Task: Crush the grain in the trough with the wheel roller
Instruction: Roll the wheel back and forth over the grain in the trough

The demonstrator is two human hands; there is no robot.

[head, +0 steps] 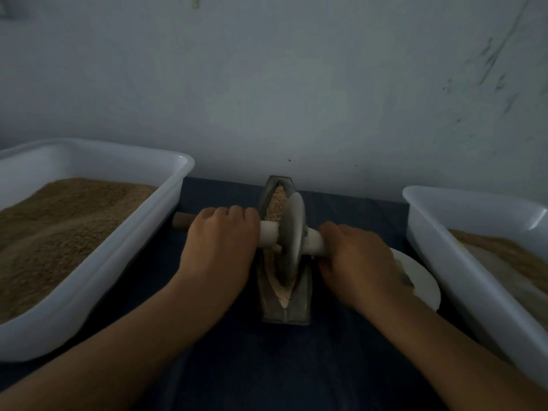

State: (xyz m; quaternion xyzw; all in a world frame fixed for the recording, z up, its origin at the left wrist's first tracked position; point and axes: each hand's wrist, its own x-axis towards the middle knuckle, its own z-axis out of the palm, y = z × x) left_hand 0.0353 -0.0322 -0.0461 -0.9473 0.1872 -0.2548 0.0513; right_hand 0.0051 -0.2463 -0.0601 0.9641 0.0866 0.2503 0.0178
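Note:
A narrow boat-shaped metal trough (302,295) lies lengthwise on the dark cloth in the middle. Pale grain (275,204) fills its groove, coarse at the far end and finer near me. The grey wheel roller (292,238) stands on edge in the groove, about midway along. A wooden axle runs through it, its left end (181,222) sticking out past my fingers. My left hand (221,241) grips the axle left of the wheel. My right hand (354,259) grips it on the right.
A large white tub (166,209) heaped with brown ground grain stands at the left. A second white tub (444,262) with some grain stands at the right. A white plate (421,280) lies between trough and right tub, partly under my right wrist. A wall rises close behind.

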